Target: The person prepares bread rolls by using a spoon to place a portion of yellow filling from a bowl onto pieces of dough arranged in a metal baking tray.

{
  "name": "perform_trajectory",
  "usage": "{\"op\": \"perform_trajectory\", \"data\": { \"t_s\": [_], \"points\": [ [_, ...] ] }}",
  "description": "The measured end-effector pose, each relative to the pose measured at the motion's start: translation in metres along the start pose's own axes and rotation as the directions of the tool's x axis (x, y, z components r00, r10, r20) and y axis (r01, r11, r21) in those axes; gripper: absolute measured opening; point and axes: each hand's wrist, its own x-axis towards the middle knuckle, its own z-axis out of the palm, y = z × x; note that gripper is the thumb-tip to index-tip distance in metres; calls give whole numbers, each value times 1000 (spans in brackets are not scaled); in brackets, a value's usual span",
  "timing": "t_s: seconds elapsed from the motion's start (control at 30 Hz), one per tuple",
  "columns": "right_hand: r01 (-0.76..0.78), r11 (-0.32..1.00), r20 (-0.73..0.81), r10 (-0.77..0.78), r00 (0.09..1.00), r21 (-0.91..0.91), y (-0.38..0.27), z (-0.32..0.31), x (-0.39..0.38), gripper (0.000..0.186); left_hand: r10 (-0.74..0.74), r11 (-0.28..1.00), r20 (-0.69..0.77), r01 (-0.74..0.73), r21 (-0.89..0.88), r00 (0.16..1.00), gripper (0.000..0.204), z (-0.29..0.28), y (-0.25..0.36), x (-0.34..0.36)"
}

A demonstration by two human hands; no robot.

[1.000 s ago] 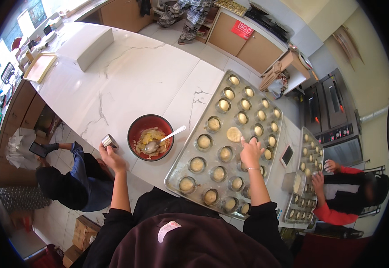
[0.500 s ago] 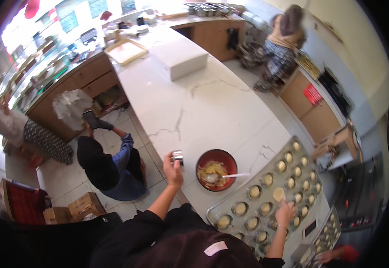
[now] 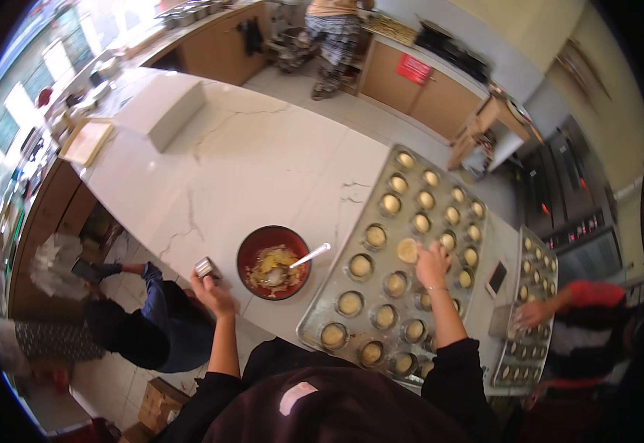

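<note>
In my left hand [image 3: 216, 295], fingers closed round it, is a small shiny metal ring mould [image 3: 205, 269], held over the table's edge left of the bowl. My right hand [image 3: 433, 269] reaches over a large metal baking tray [image 3: 351, 329], fingers apart. Its fingertips are beside a flat round of dough [image 3: 408, 250] that has no ring around it. Several other dough rounds [image 3: 360, 266] sit inside metal rings on the tray. Between my hands stands a red bowl [image 3: 249, 247] of shredded, pale yellow filling, with a spoon [image 3: 312, 255] leaning in it.
A phone [image 3: 496, 279] lies right of the tray. Beyond it, a co-worker's hand [image 3: 535, 314] is at a second tray [image 3: 508, 375] of dough rounds. A white box [image 3: 161, 111] stands on the marble table [image 3: 263, 162]. Someone crouches [image 3: 134, 325] on the left, holding a phone.
My view has swung to the right, showing more of the second tray and the co-worker there. The metal ring stays in my left hand. My right hand remains beside the uncovered dough round.
</note>
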Motion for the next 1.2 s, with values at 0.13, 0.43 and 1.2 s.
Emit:
{"op": "perform_trajectory", "data": {
  "t_s": [0.13,0.43,1.2],
  "points": [
    [-42,999,71,40,997,27,-3,-19,-3,30,-96,995,54,95,27,994,41,-1,-8,-1],
    [-36,997,156,25,988,74,-17,-26,-4,30,-69,996,62,66,54,996,41,-4,-3,-1],
    [-117,985,303,75,950,124,-18,-35,8,35,-94,996,86,93,9,992,49,-11,-12,-1]
  ]
}}
